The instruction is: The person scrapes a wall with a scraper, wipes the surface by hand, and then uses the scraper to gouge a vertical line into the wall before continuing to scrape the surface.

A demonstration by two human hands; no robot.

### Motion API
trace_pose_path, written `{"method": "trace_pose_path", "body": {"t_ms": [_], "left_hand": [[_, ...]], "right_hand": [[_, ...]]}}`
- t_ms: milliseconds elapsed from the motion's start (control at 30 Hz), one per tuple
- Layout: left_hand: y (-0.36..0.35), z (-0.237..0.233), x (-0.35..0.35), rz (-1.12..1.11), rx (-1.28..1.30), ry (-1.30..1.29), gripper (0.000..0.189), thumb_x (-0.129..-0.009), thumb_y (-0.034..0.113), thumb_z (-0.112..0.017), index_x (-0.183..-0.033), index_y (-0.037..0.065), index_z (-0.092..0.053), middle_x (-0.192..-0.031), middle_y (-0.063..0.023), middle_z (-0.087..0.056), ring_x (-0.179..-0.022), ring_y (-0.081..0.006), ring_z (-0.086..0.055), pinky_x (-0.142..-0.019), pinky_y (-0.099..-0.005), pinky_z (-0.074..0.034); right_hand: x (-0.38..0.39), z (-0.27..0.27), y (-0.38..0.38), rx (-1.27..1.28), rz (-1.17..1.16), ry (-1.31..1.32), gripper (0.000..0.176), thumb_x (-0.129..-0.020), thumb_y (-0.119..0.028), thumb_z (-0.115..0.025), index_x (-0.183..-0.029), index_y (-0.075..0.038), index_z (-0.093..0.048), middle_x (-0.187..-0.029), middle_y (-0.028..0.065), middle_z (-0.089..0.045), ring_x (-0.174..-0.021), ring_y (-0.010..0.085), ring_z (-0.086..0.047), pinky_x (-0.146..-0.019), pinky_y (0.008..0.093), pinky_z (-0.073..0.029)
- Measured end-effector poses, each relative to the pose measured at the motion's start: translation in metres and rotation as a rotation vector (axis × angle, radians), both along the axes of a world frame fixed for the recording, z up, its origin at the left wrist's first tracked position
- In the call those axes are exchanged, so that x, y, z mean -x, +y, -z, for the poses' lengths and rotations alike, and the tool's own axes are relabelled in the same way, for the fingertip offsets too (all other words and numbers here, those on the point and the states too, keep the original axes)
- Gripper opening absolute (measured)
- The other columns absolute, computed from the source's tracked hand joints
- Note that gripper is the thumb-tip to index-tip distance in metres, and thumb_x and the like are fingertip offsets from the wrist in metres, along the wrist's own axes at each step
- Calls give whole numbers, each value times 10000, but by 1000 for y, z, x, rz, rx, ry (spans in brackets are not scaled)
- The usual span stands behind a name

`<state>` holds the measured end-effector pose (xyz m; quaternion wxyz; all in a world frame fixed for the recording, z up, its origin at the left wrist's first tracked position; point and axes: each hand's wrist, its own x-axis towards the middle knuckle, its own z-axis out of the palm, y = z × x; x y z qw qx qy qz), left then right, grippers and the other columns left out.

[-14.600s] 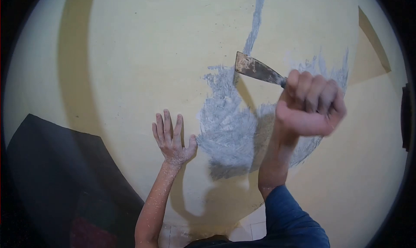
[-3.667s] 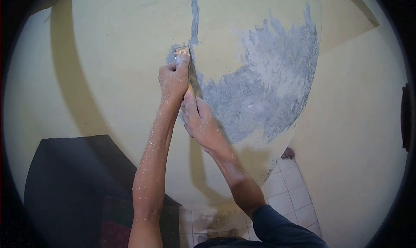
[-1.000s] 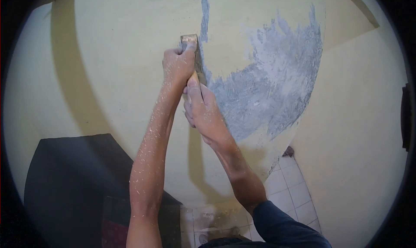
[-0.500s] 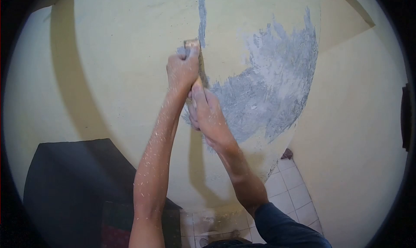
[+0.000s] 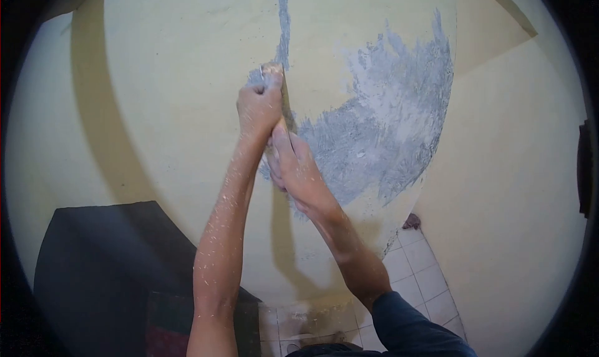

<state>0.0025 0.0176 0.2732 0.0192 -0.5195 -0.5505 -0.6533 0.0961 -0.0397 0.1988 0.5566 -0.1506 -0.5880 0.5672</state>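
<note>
Both of my hands press a long, narrow sanding block (image 5: pixel 286 104) against the yellowish wall (image 5: pixel 187 107). Toward its upper end, my left hand (image 5: pixel 259 110) is wrapped round it, the thumb pointing up. Just below, my right hand (image 5: pixel 298 170) grips the lower part with its fingers closed. Much of the block's face is hidden behind the hands. Grey filler (image 5: pixel 399 101) covers a wide rough patch to the right of the hands, and a thin grey strip (image 5: pixel 284 26) runs up the wall above the block. Pale flecks dot both forearms.
At lower left, a dark panel-like object (image 5: pixel 112 257) stands in front of the wall. White floor tiles (image 5: pixel 415 266) show at lower right, with a small dark brown object (image 5: pixel 412 221) by the corner. Another wall (image 5: pixel 499 170) meets this one on the right.
My hands and the block have slid slightly down the wall together, both grips unchanged. The view has shifted a little, so the grey patch appears slightly farther left.
</note>
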Motion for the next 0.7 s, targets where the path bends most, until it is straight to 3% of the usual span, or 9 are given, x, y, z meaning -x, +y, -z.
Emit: {"method": "trace_pose_path", "body": {"t_ms": [133,267,300,400,533,700], "left_hand": [[-2,-24,-6,112,60,-153,531,-837,439,-654,-666,-64,-648,-611,-212,-629,-604,-274,-624,-670,-437,-492],[-6,2,-3,2,85,-16,492,-838,412,-654,-679,-53,-668,-644,-220,-648,-640,-298,-646,-690,-428,-499],[-5,-8,-4,31,0,-13,492,-842,414,-656,-685,-52,-674,-664,-234,-653,-648,-307,-652,-694,-422,-506],[-4,-44,-6,114,112,-151,499,-840,431,-659,-706,-49,-686,-691,-243,-663,-666,-316,-657,-722,-421,-511],[-3,-10,-3,12,24,8,517,-834,430,-667,-688,-66,-669,-676,-225,-666,-666,-314,-660,-716,-423,-508],[-7,-59,-7,95,122,-97,558,-834,443,-639,-669,-90,-647,-655,-266,-635,-694,-339,-676,-758,-447,-505]], "right_hand": [[-13,-31,-18,133,-60,14,397,-1055,-457,-390,-963,-85,-493,-539,-76,-298,-414,48,-236,-394,250,-170],[-9,-8,-11,89,-74,-8,387,-1053,-456,-392,-985,-87,-484,-540,-75,-296,-413,49,-240,-393,256,-171],[-7,-17,-5,50,-44,-3,384,-1053,-455,-391,-992,-87,-482,-541,-75,-293,-412,49,-237,-393,257,-171],[-8,-34,-12,69,-64,42,380,-1055,-448,-387,-988,-87,-485,-543,-76,-298,-412,48,-233,-393,257,-169],[-9,-19,-17,187,-117,23,375,-1058,-441,-380,-976,-93,-496,-546,-80,-302,-414,47,-233,-394,255,-169],[-9,-47,-15,88,-100,80,378,-1060,-433,-380,-972,-86,-504,-553,-85,-291,-417,45,-222,-398,251,-164]]}}
